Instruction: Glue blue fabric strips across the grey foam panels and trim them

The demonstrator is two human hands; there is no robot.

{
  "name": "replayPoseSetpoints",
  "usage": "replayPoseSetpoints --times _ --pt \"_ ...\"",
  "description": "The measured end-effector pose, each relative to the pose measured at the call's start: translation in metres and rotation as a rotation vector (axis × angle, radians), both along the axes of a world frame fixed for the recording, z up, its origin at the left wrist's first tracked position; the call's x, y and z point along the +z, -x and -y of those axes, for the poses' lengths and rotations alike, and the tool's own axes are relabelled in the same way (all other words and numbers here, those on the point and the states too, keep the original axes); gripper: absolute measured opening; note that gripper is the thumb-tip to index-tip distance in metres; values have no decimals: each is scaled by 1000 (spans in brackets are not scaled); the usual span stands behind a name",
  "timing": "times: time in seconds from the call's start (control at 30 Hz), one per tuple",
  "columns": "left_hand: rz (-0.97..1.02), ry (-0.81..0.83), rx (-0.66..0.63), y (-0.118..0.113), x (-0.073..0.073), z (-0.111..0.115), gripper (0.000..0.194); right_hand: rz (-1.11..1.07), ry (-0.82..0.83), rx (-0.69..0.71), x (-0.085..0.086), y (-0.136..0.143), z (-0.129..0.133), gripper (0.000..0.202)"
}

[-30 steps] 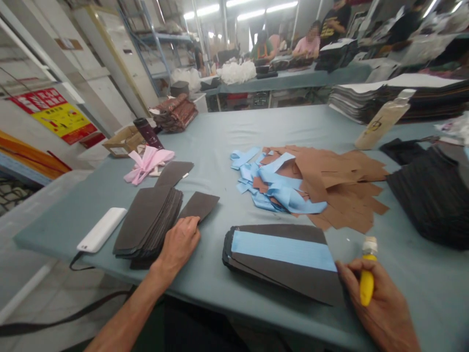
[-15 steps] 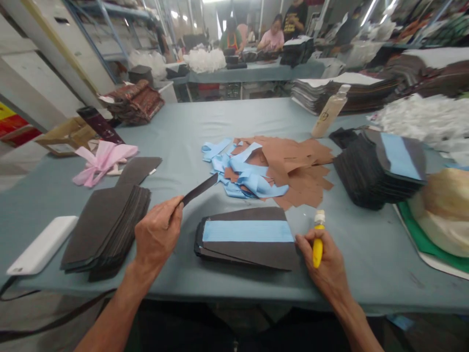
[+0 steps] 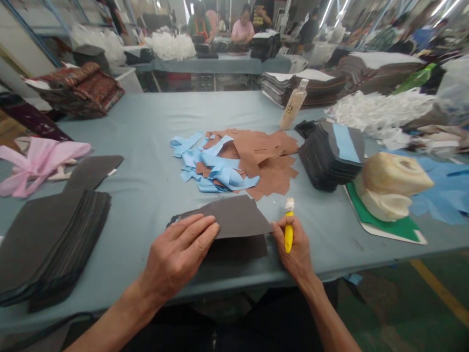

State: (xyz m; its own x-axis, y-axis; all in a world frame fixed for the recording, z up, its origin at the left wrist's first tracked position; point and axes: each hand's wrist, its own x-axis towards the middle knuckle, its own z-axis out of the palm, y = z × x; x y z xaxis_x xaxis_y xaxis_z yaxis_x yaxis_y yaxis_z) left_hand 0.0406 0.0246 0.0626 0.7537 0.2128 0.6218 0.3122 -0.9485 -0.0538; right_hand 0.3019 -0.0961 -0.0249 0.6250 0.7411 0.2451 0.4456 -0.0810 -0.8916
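Note:
My left hand (image 3: 183, 249) is on a dark grey-brown panel (image 3: 242, 215), its fingers laid straight over the top and its thumb hidden. The panel lies over the small stack, covering the blue band; its front edge is raised above a darker piece (image 3: 238, 248). My right hand (image 3: 295, 239) is closed round a yellow-handled brush (image 3: 289, 234) whose pale tip points up and away from me. Thumb and fingertip of that hand also meet the panel's right corner. To the left sits a thick stack of similar dark panels (image 3: 47, 234).
Blue strips (image 3: 234, 178) and brown offcuts (image 3: 271, 146) lie heaped behind the panel. Further right stand a bottle (image 3: 293, 105), a dark stack with a blue band (image 3: 330, 156) and a cream container (image 3: 395, 181) on a green sheet. Pink cloth (image 3: 44, 161) lies left. People work at a far table.
My left hand has brought its panel down over the blue-banded stack, hiding the band. My right hand keeps the brush. The whole view has turned to the right.

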Motion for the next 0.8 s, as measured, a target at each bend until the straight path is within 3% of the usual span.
replayPoseSetpoints --times 0.17,0.33,0.4,0.57,0.7,0.8 --pt "-118 54 -39 9 -4 1 35 -19 0 9 0 1 -1 29" --pt "-272 180 125 16 -8 -8 103 2 21 35 2 1 1 30" --pt "-348 251 172 15 -10 -15 117 26 45 67 7 0 4 29" --pt "-523 434 196 6 -8 -34 122 141 129 182 30 -5 18 27" --pt "-567 466 185 1 -4 -41 117 464 223 328 52 -3 23 33" --pt "-580 462 166 0 -2 -42 116 684 217 361 64 5 23 38"
